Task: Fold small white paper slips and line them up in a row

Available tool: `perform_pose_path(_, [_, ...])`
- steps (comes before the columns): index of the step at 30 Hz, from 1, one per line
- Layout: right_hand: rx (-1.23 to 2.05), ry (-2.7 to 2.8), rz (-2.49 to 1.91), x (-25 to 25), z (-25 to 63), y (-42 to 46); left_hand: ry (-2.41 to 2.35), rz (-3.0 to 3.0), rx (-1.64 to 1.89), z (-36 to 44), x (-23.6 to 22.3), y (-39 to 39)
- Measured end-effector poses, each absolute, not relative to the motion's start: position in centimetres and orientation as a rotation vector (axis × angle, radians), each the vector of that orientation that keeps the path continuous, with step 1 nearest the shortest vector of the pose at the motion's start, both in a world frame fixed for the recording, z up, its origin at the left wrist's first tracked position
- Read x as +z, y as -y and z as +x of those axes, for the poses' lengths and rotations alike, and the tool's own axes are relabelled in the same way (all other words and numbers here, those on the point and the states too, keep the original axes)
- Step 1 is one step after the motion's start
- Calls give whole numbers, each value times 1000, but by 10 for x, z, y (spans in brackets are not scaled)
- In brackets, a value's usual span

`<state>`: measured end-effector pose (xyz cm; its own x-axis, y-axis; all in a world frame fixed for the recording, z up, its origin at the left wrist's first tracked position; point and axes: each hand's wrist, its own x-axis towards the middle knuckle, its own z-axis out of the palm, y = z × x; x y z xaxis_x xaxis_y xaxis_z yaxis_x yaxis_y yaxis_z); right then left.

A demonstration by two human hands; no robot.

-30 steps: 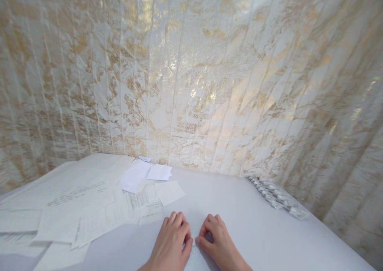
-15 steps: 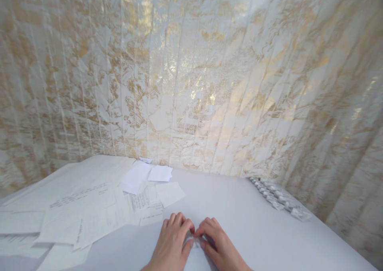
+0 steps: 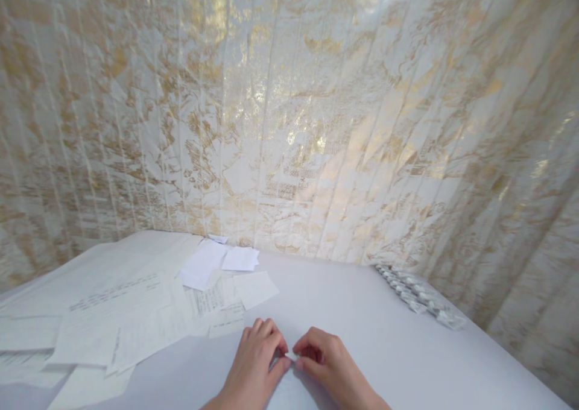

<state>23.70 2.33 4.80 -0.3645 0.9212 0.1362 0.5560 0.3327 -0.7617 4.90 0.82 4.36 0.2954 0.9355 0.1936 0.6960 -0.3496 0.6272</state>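
Index fingertips have been parted a bit since a moment ago; a small white piece [image 3: 292,356], probably paper, is now pinched by left hand [image 3: 254,362] and right hand [image 3: 329,359], so it's steadied from both sides.

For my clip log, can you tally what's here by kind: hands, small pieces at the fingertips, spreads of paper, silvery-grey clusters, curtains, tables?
Hands: 2 (left hand, right hand)
Small white piece: 1
Spread of papers: 1, sheets overlap too much to count
Silvery-grey cluster: 1
Curtain: 1
Table: 1
Total: 7
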Motion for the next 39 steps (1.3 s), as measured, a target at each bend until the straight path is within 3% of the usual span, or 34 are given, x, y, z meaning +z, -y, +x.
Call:
perform_pose_path(8, [1247, 1632, -1196, 42, 226, -19, -1241, 1862, 862, 53, 50, 1])
perform_pose_path(15, [1352, 1566, -1127, 47, 222, -12, -1019, 1702, 996, 52, 60, 8])
perform_pose_path(39, [1518, 1498, -828, 4, 224, -25, -941, 1577, 1033, 50, 45, 4])
